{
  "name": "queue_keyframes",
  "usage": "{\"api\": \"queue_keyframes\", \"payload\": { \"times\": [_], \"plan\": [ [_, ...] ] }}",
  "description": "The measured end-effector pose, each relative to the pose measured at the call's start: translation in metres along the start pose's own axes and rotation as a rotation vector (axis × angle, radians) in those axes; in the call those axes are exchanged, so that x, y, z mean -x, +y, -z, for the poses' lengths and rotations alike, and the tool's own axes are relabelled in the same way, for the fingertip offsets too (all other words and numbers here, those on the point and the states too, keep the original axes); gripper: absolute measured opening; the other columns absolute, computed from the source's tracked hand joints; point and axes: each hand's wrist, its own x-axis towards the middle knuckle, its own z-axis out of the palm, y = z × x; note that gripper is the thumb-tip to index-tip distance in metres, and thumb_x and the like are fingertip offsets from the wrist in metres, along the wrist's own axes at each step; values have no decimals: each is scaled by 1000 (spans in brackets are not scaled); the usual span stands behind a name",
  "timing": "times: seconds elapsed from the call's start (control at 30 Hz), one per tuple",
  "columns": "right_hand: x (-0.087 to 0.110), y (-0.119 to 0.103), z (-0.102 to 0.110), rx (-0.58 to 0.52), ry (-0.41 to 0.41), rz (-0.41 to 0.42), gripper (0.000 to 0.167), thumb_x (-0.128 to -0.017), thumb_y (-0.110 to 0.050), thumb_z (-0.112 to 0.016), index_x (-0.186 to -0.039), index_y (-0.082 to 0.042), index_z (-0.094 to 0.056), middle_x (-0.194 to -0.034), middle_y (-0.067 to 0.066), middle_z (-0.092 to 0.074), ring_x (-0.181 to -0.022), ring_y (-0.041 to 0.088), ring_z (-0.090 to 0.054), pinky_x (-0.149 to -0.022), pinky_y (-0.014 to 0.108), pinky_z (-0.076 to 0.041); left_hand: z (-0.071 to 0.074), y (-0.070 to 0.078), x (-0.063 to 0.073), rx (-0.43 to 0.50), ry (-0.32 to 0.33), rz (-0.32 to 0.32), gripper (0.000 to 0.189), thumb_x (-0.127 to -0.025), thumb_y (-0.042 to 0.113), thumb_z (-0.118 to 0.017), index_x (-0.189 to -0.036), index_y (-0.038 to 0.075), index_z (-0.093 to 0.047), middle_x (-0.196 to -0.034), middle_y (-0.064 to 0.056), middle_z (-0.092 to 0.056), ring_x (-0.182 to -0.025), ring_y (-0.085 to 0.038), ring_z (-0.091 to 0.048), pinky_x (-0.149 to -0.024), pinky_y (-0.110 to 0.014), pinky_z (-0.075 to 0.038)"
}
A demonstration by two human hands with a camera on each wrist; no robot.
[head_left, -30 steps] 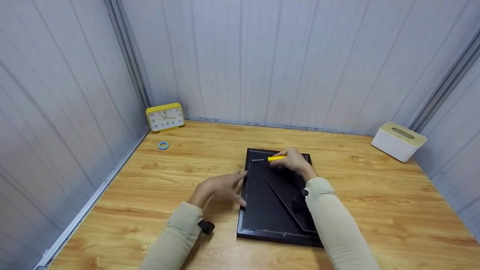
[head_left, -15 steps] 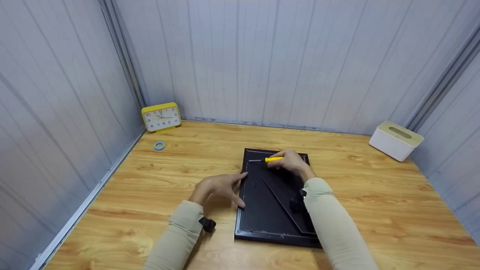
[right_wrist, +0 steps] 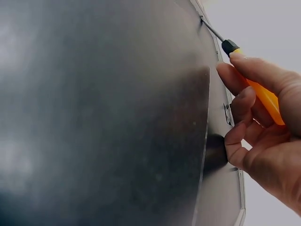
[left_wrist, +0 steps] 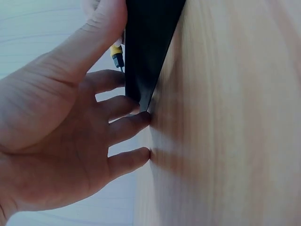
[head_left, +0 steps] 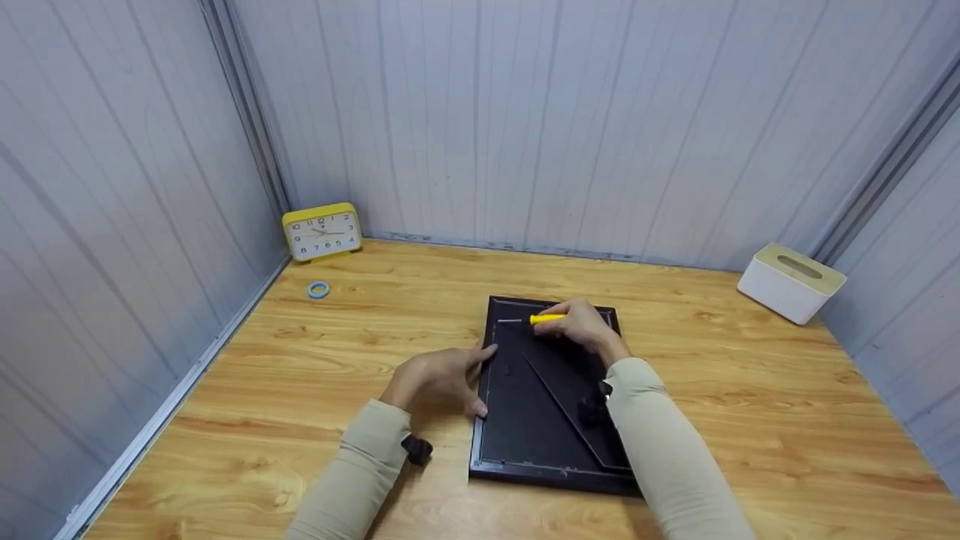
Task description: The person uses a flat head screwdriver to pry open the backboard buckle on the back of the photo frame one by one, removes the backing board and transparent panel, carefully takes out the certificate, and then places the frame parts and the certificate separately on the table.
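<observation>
A black picture frame (head_left: 517, 427) lies back side up on the wooden table, its stand flap (head_left: 566, 379) slanting across the back panel. My right hand (head_left: 585, 322) grips a screwdriver (head_left: 546, 319) by its yellow handle. In the right wrist view, the screwdriver's tip sits at a small metal tab (right_wrist: 201, 19) along the frame's inner border. My left hand (head_left: 442, 373) is at the frame's left edge with fingers spread and fairly straight. Its thumb overlaps the frame in the left wrist view, and lower fingertips (left_wrist: 143, 153) reach the tabletop.
A yellow alarm clock (head_left: 322, 232) stands at the back left, with a blue ring (head_left: 318, 289) in front of it. At the back right is a white tissue box (head_left: 787, 285) with a wooden-looking lid. Pale panel walls (head_left: 510, 120) enclose the table (head_left: 337, 345).
The head view has shifted slightly. My left hand, blurred a second ago, has settled against the frame's left edge. The screwdriver keeps its place near the frame's far left corner.
</observation>
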Motion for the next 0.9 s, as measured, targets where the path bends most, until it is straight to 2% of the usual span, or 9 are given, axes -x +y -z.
{"api": "queue_keyframes", "payload": {
  "times": [0.2, 0.37, 0.5, 0.6, 0.73, 0.9],
  "plan": [
    [-2, -2, -1, 22, 15, 2, 29, -85, -18, -81, -112, -7, -77, -101, 8, -72, -74, 21, -61, -69, 36, -52, 1, -1, -1, 50, -13, -10, 115, -74, 31, -89, -162, 21, -16, -166, -10, 8, -151, -26, 1, -121, -39, -14],
    [-2, -3, -2, 36, 12, 8, 29, -86, -18, -81, -112, -6, -77, -105, 9, -71, -80, 20, -62, -71, 32, -52, 0, 0, -1, 20, -3, 10, 114, -72, 35, -90, -161, 26, -21, -166, -8, 3, -150, -26, -7, -120, -40, -19],
    [-2, -1, -2, 41, 24, 22, 28, -86, -18, -81, -111, -6, -77, -108, 10, -70, -84, 20, -64, -71, 29, -52, 0, 2, -2, 7, 1, 8, 113, -70, 36, -91, -161, 28, -23, -167, -8, 4, -150, -29, -8, -120, -42, -19],
    [-1, 1, -2, 6, 12, 31, 32, -87, -18, -80, -116, -4, -75, -113, 12, -69, -88, 20, -66, -74, 30, -54, 0, 2, -3, 6, -3, 5, 114, -70, 36, -91, -161, 27, -23, -166, -10, 4, -150, -29, -8, -120, -42, -18],
    [-1, 1, -2, -46, 1, 35, 36, -87, -16, -80, -118, 0, -69, -116, 15, -65, -92, 22, -65, -76, 29, -54, 1, 1, -6, 1, -9, -4, 122, -69, 37, -91, -162, 21, -14, -166, -12, 4, -151, -27, -5, -121, -41, -14],
    [-3, 2, -3, -100, -5, 64, 28, -84, -10, -81, -106, 1, -68, -106, 13, -64, -87, 22, -62, -72, 27, -52, 3, -1, -11, 0, -21, 2, 138, -66, 38, -93, -161, 12, 3, -166, -11, 10, -151, -24, 3, -122, -40, -7]
  ]
}}
